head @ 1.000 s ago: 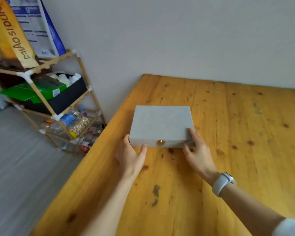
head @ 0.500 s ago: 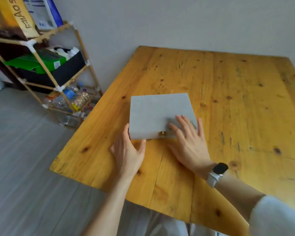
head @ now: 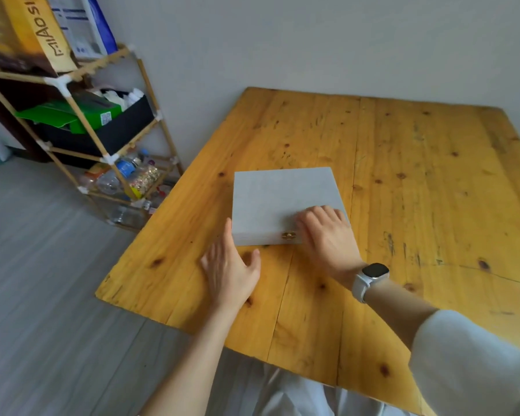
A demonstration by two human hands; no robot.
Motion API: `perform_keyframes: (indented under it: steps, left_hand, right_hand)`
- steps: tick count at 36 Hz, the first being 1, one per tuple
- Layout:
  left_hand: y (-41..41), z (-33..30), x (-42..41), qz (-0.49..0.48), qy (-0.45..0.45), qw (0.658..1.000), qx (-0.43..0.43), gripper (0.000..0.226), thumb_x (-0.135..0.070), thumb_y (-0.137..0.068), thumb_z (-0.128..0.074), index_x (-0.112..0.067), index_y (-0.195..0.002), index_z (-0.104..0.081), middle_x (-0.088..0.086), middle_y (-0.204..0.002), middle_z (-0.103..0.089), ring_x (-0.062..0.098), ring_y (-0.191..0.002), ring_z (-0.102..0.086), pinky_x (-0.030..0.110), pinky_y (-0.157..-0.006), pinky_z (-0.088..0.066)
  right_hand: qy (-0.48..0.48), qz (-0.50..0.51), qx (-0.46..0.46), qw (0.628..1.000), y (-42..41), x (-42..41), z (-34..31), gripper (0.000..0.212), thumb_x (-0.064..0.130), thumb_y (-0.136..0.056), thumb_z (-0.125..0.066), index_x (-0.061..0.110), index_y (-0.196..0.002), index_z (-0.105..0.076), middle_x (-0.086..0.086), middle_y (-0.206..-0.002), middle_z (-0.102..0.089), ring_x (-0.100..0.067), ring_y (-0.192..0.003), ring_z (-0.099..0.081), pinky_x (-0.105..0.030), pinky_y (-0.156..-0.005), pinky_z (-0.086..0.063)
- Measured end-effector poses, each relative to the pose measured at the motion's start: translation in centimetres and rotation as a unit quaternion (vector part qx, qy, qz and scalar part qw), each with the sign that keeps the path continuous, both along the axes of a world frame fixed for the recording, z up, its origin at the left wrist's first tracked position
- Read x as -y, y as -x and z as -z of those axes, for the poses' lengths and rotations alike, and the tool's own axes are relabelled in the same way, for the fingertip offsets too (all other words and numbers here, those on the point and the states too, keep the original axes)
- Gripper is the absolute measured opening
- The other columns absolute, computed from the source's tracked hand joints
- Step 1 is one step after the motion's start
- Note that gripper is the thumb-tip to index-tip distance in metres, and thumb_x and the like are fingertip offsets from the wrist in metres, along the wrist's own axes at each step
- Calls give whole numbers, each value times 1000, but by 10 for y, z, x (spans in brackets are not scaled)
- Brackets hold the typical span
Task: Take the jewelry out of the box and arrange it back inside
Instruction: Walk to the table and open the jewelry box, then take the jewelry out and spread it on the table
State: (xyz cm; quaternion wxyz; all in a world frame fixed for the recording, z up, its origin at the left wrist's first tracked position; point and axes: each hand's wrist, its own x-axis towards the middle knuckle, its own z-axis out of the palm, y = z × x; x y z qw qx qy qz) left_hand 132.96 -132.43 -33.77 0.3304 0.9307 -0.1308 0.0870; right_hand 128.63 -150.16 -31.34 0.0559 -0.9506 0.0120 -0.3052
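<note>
A flat grey jewelry box [head: 276, 196] lies shut on the wooden table [head: 418, 181], its gold clasp [head: 288, 235] facing me. No jewelry shows. My left hand [head: 231, 265] lies flat on the table with straight fingers, and its forefinger touches the box's front left corner. My right hand [head: 327, 235] covers the box's front right corner just right of the clasp, with its fingers bent on the lid. Its thumb is hidden.
A bamboo shelf rack [head: 81, 124] with boxes, bottles and bags stands on the floor left of the table, against the wall. The table's near edge [head: 222, 334] runs just before my lap. A white watch [head: 370, 277] sits on my right wrist.
The fingers of my right hand, straight on the lid before, have curled at the front right corner. My left hand has stayed at the left corner. The view has tilted further down.
</note>
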Motion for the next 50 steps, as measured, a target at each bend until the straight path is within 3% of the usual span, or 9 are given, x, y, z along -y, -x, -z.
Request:
perform_keyframes:
  steps: [6,10,14,19,29,34,38,44,50]
  left_hand:
    - [-2,-1,-1,-8,9,999,-52,72,-36,-85,-59,-14,-144,-25,5,-146,-35,23,-135,-27,42,-109,-15]
    - [-3,-3,-2,6,75,994,-79,70,-33,-84,-61,-15,-143,-27,2,-149,-28,21,-137,-22,44,-111,-12]
    - [-6,-24,3,36,228,969,-88,70,-33,-81,-55,-15,-143,-28,0,-150,-25,15,-138,-21,40,-114,-18]
    - [-34,-70,16,69,323,939,-93,59,-31,-88,-51,-20,-142,-30,-8,-144,-32,1,-128,-25,27,-109,-21]
    - [-140,-116,61,116,400,893,-169,76,-32,-77,-46,-21,-147,-18,-4,-152,-25,7,-138,-25,36,-116,-20]
    - [-174,-109,75,122,369,904,-177,69,-19,-86,-44,-28,-147,-12,-7,-152,-24,9,-137,-26,38,-115,-22]
    - [-183,-100,79,135,368,906,-161,64,-9,-96,-39,-30,-147,-8,-8,-150,-25,7,-134,-30,35,-114,-25]
    - [-190,-95,67,131,312,940,-45,53,-15,-95,-49,-18,-144,-28,-19,-115,-54,-19,-93,-52,11,-88,-43]
    - [-199,-106,56,112,265,958,-16,42,-16,-91,-55,-13,-133,-48,-5,-113,-59,7,-109,-56,21,-93,-43]
  right_hand:
    - [-325,186,-42,926,24,-9,8,50,22,-94,-39,1,-138,-31,-20,-133,-44,-34,-123,-40,-45,-102,-34]
    - [-407,151,-42,900,31,-10,-1,51,19,-94,-41,4,-140,-28,-15,-129,-51,-29,-112,-52,-36,-92,-42]
    - [-440,136,15,888,32,-6,-29,42,17,-94,-41,9,-135,-38,-2,-95,-58,-8,-61,-53,-25,-61,-40]
    - [-488,93,88,863,9,9,-67,42,17,-95,-41,15,-136,-34,-2,-132,-50,6,-88,-51,-17,-80,-34]
    - [-483,41,87,870,-89,56,-99,51,4,-91,-39,15,-140,-31,-2,-144,-35,-16,-132,-36,-42,-111,-31]
    - [-503,25,65,862,-123,70,-95,55,1,-92,-36,14,-144,-23,-5,-144,-28,-16,-129,-35,-33,-112,-27]
    - [-480,30,69,874,-132,74,-85,57,-1,-92,-35,12,-145,-20,-7,-144,-28,-1,-120,-29,-7,-98,-20]
    - [-274,86,194,938,-127,58,-75,46,6,-87,-44,8,-132,-42,-15,-129,-46,-21,-122,-38,-30,-101,-27]
    - [-157,7,72,985,-145,4,-91,26,25,-90,-43,11,-102,-62,-7,-87,-65,-29,-83,-60,-36,-67,-45]
